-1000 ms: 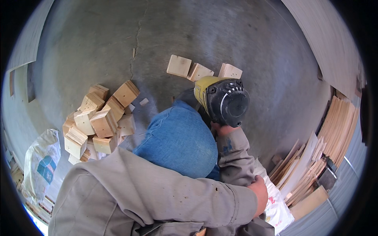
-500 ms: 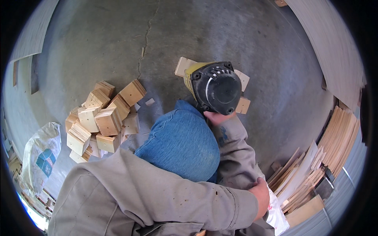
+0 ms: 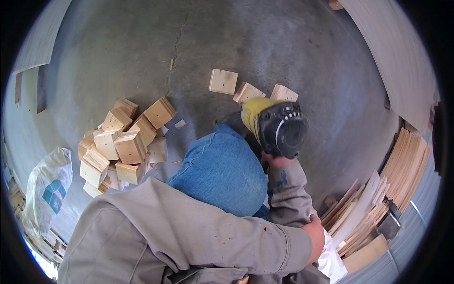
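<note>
My right hand (image 3: 279, 160) is closed round the grip of a yellow and black nail gun (image 3: 285, 128), whose round black cap faces up. The gun hides most of that hand and its own nose. My left arm crosses in front of me, and my left hand (image 3: 316, 240) lies beside my right sleeve, against a white plastic bag (image 3: 332, 262); its fingers are largely hidden. Past the gun, a square wooden block (image 3: 223, 81) lies on the floor, then a tilted block (image 3: 248, 92) and another block (image 3: 283, 93) close to the gun.
A heap of square layered wooden blocks (image 3: 130, 144) sits at the left, by a white sack (image 3: 49, 184). Thin wood strips (image 3: 406, 161) are stacked at the right. Large pale sheets (image 3: 395, 57) stand along the right edge. My knee in blue cloth (image 3: 222, 173) is in the middle.
The nail gun and my right hand have moved right and toward me, uncovering the blocks beyond. My left hand has hardly moved.
</note>
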`<state>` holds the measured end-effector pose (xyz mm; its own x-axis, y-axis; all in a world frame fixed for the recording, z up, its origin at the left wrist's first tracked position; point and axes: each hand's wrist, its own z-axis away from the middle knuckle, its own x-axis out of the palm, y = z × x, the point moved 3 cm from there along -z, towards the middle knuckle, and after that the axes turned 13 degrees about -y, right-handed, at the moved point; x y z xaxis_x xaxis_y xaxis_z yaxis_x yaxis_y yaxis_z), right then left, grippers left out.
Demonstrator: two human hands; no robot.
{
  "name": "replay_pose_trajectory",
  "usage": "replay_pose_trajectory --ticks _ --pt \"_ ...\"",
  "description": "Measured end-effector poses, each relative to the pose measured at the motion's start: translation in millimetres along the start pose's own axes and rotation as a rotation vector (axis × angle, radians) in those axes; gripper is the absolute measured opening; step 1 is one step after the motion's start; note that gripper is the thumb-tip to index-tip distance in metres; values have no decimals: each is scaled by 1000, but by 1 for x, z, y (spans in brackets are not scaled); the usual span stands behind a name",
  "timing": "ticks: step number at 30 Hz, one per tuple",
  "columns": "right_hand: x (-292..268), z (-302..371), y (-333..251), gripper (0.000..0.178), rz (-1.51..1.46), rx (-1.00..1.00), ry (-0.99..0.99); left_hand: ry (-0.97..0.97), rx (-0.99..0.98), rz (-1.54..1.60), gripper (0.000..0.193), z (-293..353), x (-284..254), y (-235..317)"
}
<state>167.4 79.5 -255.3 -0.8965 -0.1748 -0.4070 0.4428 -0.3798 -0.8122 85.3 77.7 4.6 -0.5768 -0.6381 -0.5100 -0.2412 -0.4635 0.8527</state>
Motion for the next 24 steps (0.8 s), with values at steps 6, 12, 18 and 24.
replay_pose_trajectory --ticks 6,12,18,24 --pt "2 74 31 41 -1492 601 548 -11 5 -20 40 -1 3 6" --pt "4 126 80 42 -1583 638 694 -95 49 6 41 -37 18 3" --pt "7 174 141 58 -57 664 23 -68 -40 -25 41 -33 18 2" --pt "13 178 132 49 104 641 61 -269 5 20 44 -80 33 -2"
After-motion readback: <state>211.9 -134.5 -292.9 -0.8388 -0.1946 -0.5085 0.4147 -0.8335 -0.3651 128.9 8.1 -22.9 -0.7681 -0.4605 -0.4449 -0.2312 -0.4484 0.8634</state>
